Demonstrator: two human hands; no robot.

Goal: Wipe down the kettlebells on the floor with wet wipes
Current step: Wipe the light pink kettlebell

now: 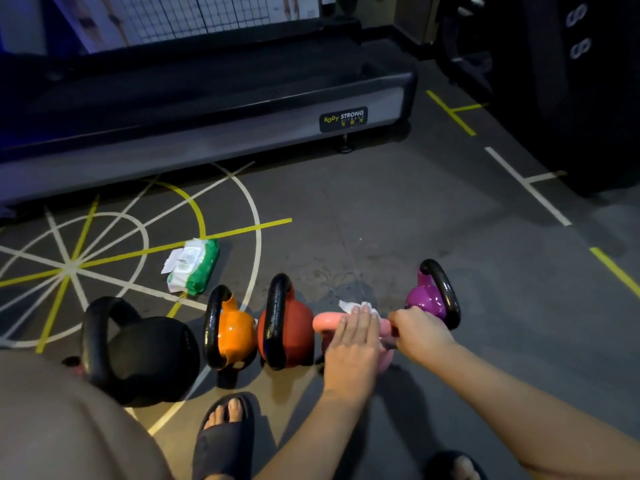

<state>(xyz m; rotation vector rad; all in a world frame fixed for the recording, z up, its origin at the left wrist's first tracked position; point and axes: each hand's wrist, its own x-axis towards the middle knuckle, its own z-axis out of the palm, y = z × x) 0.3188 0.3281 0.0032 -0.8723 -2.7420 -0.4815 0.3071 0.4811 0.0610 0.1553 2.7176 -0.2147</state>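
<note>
Where the head camera looks down past the knees, I see five kettlebells in a row on the dark, matte rubber floor (pixel 433 216), which is painted with white and yellow lines and arcs. From left to right stand a large matte black kettlebell (pixel 152 355), a glossy orange kettlebell (pixel 237 332) and a dull red kettlebell (pixel 296 332), both with thick black loop handles, then a pink kettlebell (pixel 325 322) and a shiny purple kettlebell (pixel 425 298) at the far end. The left hand (pixel 351 344) lies flat over the pink kettlebell's smooth, rounded handle, fingers straight and together, pressing a crumpled white wet wipe (pixel 348 305) whose edge sticks out beyond the fingertips. The right hand (pixel 420 336) is curled tight round the other end of that handle, just in front of the purple bell. Behind the row, well apart from the hands, a soft green-and-white pack of wet wipes (pixel 195 266) lies on the floor with its flap lifted. Beyond it runs the grey-edged deck of a treadmill (pixel 207 133). A foot in a black slide sandal (pixel 221 441) rests near the orange bell.
</note>
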